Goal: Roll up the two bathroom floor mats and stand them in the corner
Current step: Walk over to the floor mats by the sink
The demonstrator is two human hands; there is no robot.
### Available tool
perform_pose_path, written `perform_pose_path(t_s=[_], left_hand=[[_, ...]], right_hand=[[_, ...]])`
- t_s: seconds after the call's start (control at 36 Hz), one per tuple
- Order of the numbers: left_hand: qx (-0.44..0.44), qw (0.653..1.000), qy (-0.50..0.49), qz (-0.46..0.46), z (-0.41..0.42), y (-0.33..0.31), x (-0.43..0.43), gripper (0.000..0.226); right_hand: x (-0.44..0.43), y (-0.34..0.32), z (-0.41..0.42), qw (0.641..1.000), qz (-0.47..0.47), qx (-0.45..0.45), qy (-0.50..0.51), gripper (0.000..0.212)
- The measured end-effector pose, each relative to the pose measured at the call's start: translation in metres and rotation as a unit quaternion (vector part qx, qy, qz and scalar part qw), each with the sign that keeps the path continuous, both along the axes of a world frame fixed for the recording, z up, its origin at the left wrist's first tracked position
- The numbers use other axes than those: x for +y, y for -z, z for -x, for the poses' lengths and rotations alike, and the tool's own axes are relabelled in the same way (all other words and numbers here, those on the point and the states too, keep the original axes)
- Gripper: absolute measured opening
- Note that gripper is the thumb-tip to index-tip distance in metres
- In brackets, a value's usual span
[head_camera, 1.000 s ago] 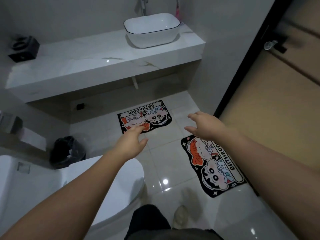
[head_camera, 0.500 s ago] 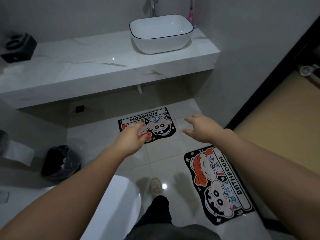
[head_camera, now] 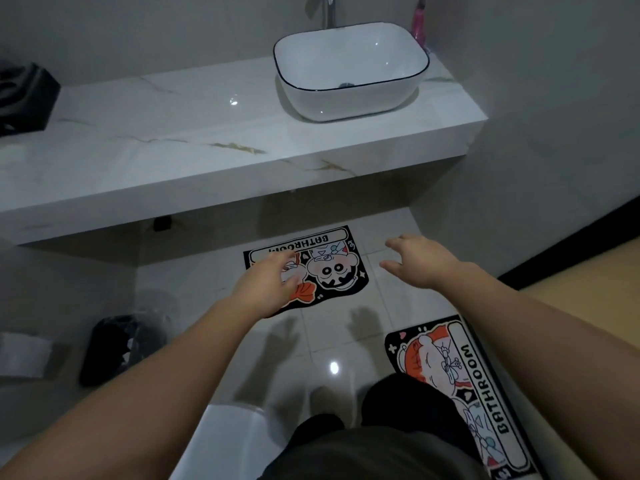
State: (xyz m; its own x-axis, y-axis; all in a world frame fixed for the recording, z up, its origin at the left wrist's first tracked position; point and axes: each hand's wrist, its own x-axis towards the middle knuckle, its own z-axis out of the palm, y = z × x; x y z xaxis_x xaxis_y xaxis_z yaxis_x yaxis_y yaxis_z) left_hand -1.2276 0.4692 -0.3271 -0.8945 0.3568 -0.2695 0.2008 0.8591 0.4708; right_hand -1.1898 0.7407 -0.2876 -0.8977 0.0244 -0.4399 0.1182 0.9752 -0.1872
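Note:
Two black cartoon mats printed "BATHROOM" lie flat on the pale tiled floor. The far mat (head_camera: 332,268) sits under the front of the vanity counter. The near mat (head_camera: 460,386) lies at the lower right along the door threshold, partly covered by my leg and right arm. My left hand (head_camera: 268,285) reaches out above the far mat's left half, fingers apart, holding nothing. My right hand (head_camera: 420,259) hovers just right of that mat over bare tile, fingers spread and empty.
A marble vanity counter (head_camera: 173,154) with a white basin (head_camera: 349,69) overhangs the far mat. A black-bagged bin (head_camera: 121,344) stands at the left, a white toilet (head_camera: 221,441) below it. The doorway with tan floor (head_camera: 595,282) is at the right.
I have stepped closer and leaned down: the far mat and counter look larger, and both hands have reached forward toward the far mat. Neither mat has moved.

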Motion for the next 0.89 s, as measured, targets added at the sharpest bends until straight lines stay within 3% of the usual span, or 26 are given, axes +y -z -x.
perform_pose_path(t_s=[0.44, 0.78, 0.89], left_hand=[[-0.075, 0.994, -0.047, 0.057, 0.116, 0.062, 0.034, 0.053], [-0.116, 0.988, -0.089, 0.043, 0.162, 0.141, 0.002, 0.043], [-0.094, 0.992, -0.059, 0.051, 0.184, 0.192, -0.016, 0.043]], right_hand=[[0.042, 0.067, 0.161, 0.995, 0.008, -0.063, -0.074, 0.05], [0.006, 0.17, 0.248, 0.974, 0.019, -0.128, -0.188, 0.047], [-0.015, 0.225, 0.267, 0.969, 0.01, -0.133, -0.206, 0.048]])
